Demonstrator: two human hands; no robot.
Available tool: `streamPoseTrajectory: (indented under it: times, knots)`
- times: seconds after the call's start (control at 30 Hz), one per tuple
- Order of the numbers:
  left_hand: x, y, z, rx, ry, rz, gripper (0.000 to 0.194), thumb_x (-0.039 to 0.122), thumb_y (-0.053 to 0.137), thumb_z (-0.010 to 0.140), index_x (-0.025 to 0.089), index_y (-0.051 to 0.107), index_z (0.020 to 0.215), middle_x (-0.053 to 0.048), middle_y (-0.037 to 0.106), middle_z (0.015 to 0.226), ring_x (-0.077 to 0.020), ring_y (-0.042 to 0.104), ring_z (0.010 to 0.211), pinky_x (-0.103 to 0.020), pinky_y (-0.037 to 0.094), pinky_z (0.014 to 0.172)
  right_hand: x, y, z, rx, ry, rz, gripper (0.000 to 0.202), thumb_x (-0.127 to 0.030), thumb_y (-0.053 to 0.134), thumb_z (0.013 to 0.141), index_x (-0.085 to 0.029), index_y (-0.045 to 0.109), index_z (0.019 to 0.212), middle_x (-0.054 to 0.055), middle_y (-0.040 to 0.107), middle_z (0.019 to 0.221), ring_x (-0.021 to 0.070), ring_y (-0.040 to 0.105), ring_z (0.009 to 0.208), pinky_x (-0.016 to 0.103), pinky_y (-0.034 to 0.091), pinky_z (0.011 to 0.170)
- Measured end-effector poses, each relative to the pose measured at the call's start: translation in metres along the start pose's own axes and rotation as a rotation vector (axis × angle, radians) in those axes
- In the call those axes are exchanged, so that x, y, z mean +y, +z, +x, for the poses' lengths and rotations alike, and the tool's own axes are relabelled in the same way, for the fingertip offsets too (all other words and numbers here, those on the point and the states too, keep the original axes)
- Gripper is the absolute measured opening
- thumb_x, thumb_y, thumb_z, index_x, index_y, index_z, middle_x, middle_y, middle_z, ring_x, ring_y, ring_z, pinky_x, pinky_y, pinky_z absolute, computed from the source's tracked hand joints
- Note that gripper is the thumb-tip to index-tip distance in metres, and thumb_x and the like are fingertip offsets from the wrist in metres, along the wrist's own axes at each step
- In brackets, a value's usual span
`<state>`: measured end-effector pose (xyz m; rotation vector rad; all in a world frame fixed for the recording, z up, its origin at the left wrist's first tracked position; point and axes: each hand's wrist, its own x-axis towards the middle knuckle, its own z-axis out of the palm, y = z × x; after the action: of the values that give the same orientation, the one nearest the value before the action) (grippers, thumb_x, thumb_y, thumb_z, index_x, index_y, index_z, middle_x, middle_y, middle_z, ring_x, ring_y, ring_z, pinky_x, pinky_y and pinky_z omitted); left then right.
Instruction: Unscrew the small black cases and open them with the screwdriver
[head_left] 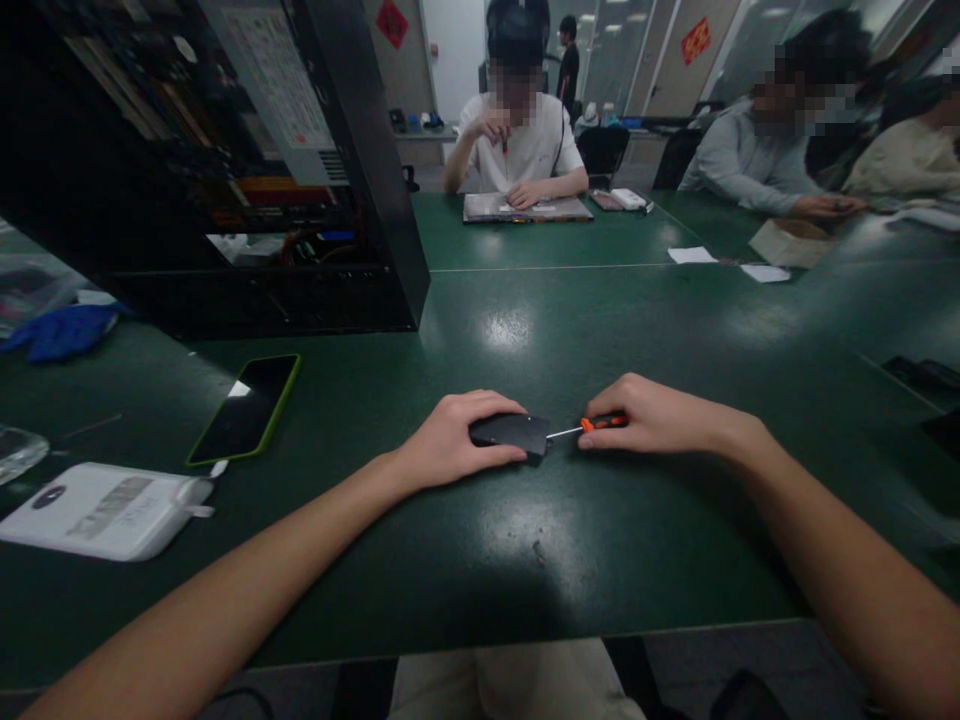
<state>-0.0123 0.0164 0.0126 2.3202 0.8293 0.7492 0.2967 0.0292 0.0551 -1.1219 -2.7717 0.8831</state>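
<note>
A small black rectangular case (511, 434) rests on the green tabletop in front of me. My left hand (459, 440) is closed around its left end, fingers along the far side and thumb along the near side. From the right, my right hand (626, 415) grips a screwdriver (592, 424) with an orange and black handle. The screwdriver lies nearly level, and its thin metal shaft points left, its tip at the right end of the case. Whether the tip is inside the case or only against it, I cannot tell.
A tall black computer case (375, 200) with visible innards stands at the back left. Left of my arm lie a phone (246, 408) with a green edge and a white power bank (105, 510). A blue glove (64, 332) lies farther left. People sit across the green table (675, 560).
</note>
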Motion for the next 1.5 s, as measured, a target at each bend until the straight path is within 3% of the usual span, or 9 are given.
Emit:
streamPoseTrajectory:
  times: [0.63,0.77,1.0,1.5]
  knots:
    - [0.005,0.002,0.001,0.031,-0.039,-0.013,0.040,0.039,0.086,0.084,0.021,0.074,0.118,-0.007,0.077,0.118,-0.0254,0.071,0.107,-0.038,0.053,0.097,-0.007,0.021,0.015,0.026,-0.054,0.042,0.052,-0.062,0.052,0.101,-0.017,0.065,0.081,-0.002,0.057,0.067,0.0100,0.050,0.059,0.026,0.031,0.058]
    - [0.004,0.003,0.001,0.037,-0.044,-0.020,0.041,0.038,0.086,0.084,0.021,0.074,0.119,-0.006,0.077,0.118,-0.0248,0.071,0.108,-0.037,0.053,0.097,-0.005,0.013,0.011,0.020,-0.049,0.032,0.051,-0.062,0.053,0.101,-0.017,0.068,0.082,-0.001,0.059,0.067,0.0103,0.050,0.059,0.026,0.031,0.058]
    - [0.006,0.003,0.001,0.038,-0.058,-0.036,0.039,0.038,0.086,0.084,0.022,0.075,0.118,-0.006,0.077,0.118,-0.0251,0.071,0.108,-0.037,0.052,0.095,0.013,-0.014,-0.009,0.071,0.082,-0.063,0.053,-0.066,0.055,0.098,-0.018,0.075,0.084,0.000,0.061,0.066,0.0123,0.050,0.060,0.028,0.032,0.058]
    - [0.008,0.002,0.001,0.036,-0.053,-0.047,0.039,0.037,0.086,0.084,0.021,0.074,0.117,-0.007,0.077,0.116,-0.0244,0.071,0.106,-0.036,0.052,0.093,0.005,-0.008,-0.003,0.075,0.029,-0.056,0.049,-0.062,0.058,0.097,-0.018,0.075,0.084,0.001,0.064,0.068,0.0128,0.053,0.061,0.028,0.033,0.059]
